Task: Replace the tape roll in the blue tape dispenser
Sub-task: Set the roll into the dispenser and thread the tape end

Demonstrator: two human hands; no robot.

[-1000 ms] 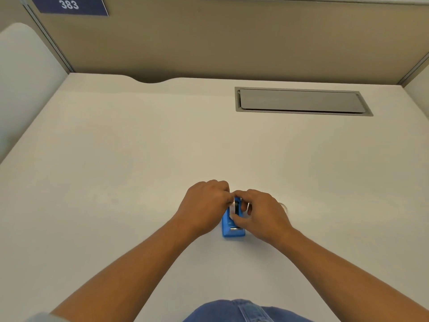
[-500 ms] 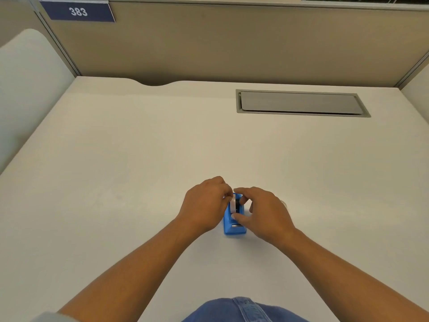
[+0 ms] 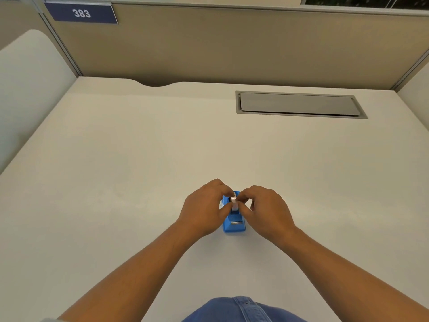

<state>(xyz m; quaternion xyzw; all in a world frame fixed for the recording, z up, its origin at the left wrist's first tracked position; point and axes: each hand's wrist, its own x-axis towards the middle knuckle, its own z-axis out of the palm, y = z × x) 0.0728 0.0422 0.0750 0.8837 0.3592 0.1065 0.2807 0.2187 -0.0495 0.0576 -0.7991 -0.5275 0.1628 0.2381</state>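
Note:
A small blue tape dispenser [image 3: 234, 225] stands on the white desk [image 3: 139, 159] near the front middle, its cutter end toward me. A whitish tape roll [image 3: 234, 202] sits upright in its slot, mostly hidden by fingers. My left hand [image 3: 204, 209] pinches the roll from the left side. My right hand [image 3: 267, 211] pinches it from the right. Fingertips of both hands meet over the roll, above the dispenser body.
A grey cable-tray lid [image 3: 298, 104] is set into the desk at the back right. Beige partition walls [image 3: 232, 43] close the desk on three sides, with a blue sign "383" [image 3: 81, 13] at top left. My blue jeans [image 3: 239, 310] show at the bottom edge.
Both hands stay on the dispenser and the roll; the fingertips have shifted slightly over the roll. The camera has tilted, so the scene sits a little lower in view.

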